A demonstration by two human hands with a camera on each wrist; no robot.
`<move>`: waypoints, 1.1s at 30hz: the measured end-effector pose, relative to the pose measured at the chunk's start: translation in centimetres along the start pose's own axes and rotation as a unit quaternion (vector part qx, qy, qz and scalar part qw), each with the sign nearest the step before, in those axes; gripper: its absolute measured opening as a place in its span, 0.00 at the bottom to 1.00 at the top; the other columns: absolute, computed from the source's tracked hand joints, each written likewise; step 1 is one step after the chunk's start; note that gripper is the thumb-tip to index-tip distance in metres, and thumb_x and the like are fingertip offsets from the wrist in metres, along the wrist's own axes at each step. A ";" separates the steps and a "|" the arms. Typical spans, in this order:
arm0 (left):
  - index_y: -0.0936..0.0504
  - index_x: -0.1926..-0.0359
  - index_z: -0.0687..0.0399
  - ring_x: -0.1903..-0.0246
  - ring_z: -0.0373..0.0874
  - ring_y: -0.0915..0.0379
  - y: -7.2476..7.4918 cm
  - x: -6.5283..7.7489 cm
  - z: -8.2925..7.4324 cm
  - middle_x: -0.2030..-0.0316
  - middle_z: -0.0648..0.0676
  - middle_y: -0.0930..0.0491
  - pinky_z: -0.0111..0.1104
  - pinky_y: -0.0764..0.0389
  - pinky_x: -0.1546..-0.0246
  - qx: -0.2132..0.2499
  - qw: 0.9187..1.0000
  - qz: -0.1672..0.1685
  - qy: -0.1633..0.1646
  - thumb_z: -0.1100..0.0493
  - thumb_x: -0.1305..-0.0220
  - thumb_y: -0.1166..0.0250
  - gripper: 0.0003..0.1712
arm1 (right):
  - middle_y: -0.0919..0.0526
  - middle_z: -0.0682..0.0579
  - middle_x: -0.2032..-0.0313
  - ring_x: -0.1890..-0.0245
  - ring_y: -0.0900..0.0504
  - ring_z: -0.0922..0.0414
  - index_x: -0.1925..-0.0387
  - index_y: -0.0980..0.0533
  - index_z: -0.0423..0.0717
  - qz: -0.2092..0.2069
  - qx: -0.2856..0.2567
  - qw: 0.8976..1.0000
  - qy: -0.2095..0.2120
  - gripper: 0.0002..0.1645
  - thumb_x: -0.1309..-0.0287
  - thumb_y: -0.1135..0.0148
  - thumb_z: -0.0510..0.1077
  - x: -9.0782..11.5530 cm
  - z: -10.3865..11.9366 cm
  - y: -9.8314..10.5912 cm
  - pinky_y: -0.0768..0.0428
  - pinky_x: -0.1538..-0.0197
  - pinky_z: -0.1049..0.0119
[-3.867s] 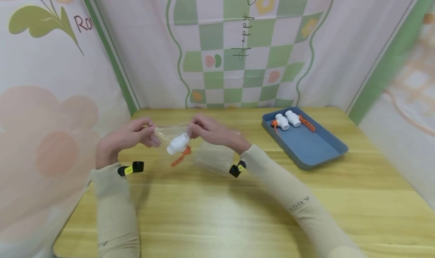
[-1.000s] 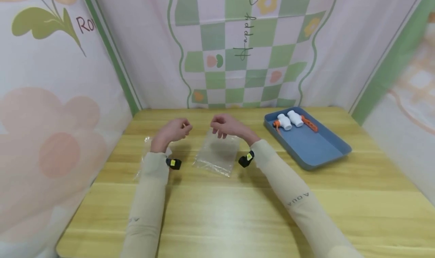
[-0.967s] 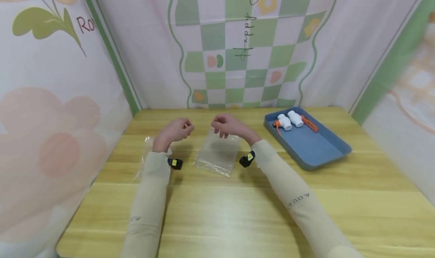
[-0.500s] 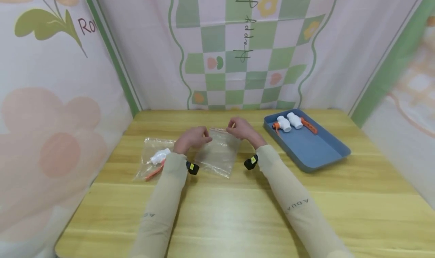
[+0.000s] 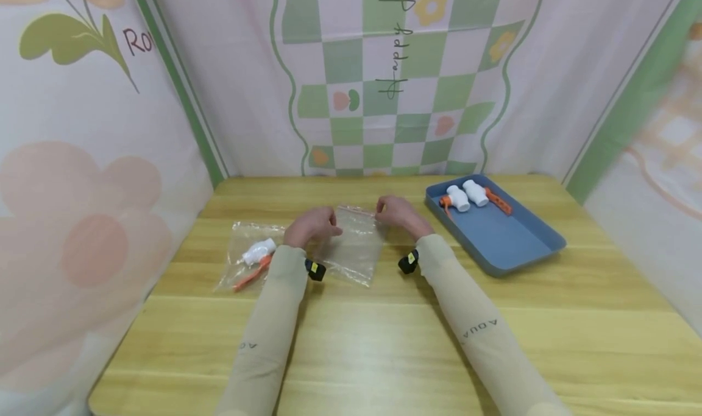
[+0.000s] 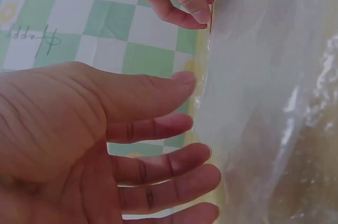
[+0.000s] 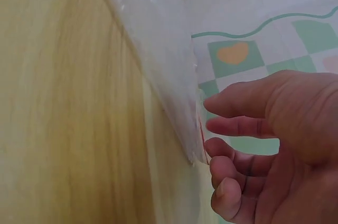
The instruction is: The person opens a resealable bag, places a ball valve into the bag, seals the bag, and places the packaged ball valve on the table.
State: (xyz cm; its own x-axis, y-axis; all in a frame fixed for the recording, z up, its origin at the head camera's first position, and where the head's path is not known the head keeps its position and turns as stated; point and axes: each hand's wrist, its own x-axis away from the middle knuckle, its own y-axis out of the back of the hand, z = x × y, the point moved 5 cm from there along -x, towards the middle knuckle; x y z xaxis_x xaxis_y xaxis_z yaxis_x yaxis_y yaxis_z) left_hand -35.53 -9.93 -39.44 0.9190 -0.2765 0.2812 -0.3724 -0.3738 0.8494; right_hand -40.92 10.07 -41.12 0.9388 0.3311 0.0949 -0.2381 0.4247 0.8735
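A clear zip bag [image 5: 353, 248] with a thin red line along its far edge lies flat on the table between my hands. My left hand [image 5: 314, 226] is over its left side; in the left wrist view the thumb [image 6: 158, 94] and fingers are spread apart beside the bag's edge, holding nothing. At the far right corner is my right hand [image 5: 400, 214]. The right wrist view has its thumb and index finger parted right at the red-lined edge, the other fingers loosely curled. Left of these, a second clear bag [image 5: 233, 251] contains a white valve [image 5: 259, 251] with an orange handle [image 5: 252, 274].
A blue-grey tray [image 5: 504, 242] stands at the right of the wooden table [image 5: 362, 355]. Two more white valves with orange handles lie at its far end, one valve [image 5: 475, 193] beside the other [image 5: 457, 198]. A patterned curtain [image 5: 241, 99] hangs behind the table.
Both hands earlier held up the bag with the valve; it now lies on the table at left. The left hand has moved right to the flat bag, the right hand right to its far corner.
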 end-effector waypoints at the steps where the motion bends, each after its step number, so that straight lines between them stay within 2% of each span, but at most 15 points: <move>1: 0.28 0.57 0.51 0.63 0.45 0.29 0.0 0.1 0.1 0.61 0.50 0.25 0.35 0.26 0.66 0.002 1.000 0.003 0.007 0.46 0.38 0.40 0.16 | 0.21 0.46 0.63 0.64 0.25 0.50 0.61 0.26 0.46 0.004 -0.002 1.000 -0.001 0.11 0.46 0.41 0.45 0.0 -0.1 -0.1 0.27 0.64 0.60; 6: 0.29 0.54 0.50 0.62 0.46 0.29 -0.3 0.4 0.4 0.61 0.51 0.25 0.37 0.25 0.66 0.000 0.999 0.001 0.033 0.45 0.42 0.37 0.20 | 0.22 0.47 0.63 0.64 0.25 0.50 0.59 0.28 0.46 0.002 -0.001 1.000 0.008 0.12 0.46 0.41 0.45 -0.1 -0.2 -0.3 0.27 0.65 0.61; 9: 0.29 0.52 0.51 0.63 0.47 0.29 -0.4 0.2 0.5 0.61 0.51 0.25 0.36 0.26 0.67 -0.009 0.999 -0.005 0.034 0.47 0.42 0.36 0.21 | 0.22 0.47 0.62 0.63 0.25 0.50 0.59 0.28 0.46 0.002 0.007 1.000 0.015 0.12 0.45 0.41 0.45 -0.2 -0.2 -0.4 0.26 0.63 0.60; 14: 0.30 0.53 0.53 0.63 0.48 0.29 -0.9 -0.2 0.7 0.62 0.53 0.26 0.35 0.25 0.68 0.007 0.999 0.003 0.040 0.56 0.45 0.34 0.20 | 0.21 0.46 0.60 0.62 0.25 0.50 0.60 0.25 0.46 0.017 0.030 0.999 0.018 0.12 0.47 0.41 0.43 -0.3 -0.4 -0.6 0.25 0.60 0.58; 19: 0.31 0.55 0.54 0.64 0.49 0.29 -1.3 -0.4 0.8 0.62 0.54 0.26 0.35 0.24 0.69 0.034 0.998 0.011 0.044 0.63 0.50 0.34 0.20 | 0.22 0.48 0.64 0.67 0.26 0.52 0.63 0.25 0.46 0.030 0.031 0.999 0.011 0.10 0.48 0.40 0.44 -0.3 -0.5 -0.8 0.27 0.66 0.62; 23: 0.30 0.57 0.53 0.64 0.48 0.29 -1.3 -0.6 0.8 0.63 0.53 0.26 0.34 0.25 0.69 0.042 0.999 0.001 0.031 0.62 0.50 0.35 0.18 | 0.22 0.48 0.66 0.69 0.26 0.54 0.65 0.25 0.45 0.035 0.029 0.999 0.008 0.08 0.46 0.41 0.44 -0.3 -0.5 -0.9 0.28 0.69 0.64; 27: 0.29 0.58 0.54 0.65 0.48 0.29 -1.4 -0.9 0.6 0.64 0.53 0.26 0.34 0.25 0.69 0.033 0.999 -0.007 0.018 0.60 0.49 0.36 0.17 | 0.22 0.48 0.64 0.67 0.26 0.53 0.62 0.26 0.45 0.028 0.038 0.999 0.020 0.09 0.45 0.42 0.44 -0.3 -0.3 -0.9 0.28 0.67 0.63; 33: 0.30 0.54 0.56 0.65 0.48 0.28 -1.5 -1.3 0.4 0.64 0.54 0.25 0.35 0.24 0.68 0.007 1.000 -0.016 0.016 0.57 0.48 0.36 0.20 | 0.22 0.47 0.63 0.65 0.25 0.52 0.60 0.27 0.45 0.024 0.042 0.998 0.027 0.11 0.45 0.43 0.43 -0.3 -0.5 -0.9 0.27 0.65 0.62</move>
State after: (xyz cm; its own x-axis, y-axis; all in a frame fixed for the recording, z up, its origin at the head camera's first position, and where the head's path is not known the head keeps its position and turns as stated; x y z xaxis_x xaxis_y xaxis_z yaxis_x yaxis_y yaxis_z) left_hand -36.21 -9.40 -41.26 0.9344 -0.2346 0.2680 -0.3435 -0.3944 0.8523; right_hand -41.08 9.99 -42.21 0.9116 0.3953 0.1129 -0.2579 0.3360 0.9059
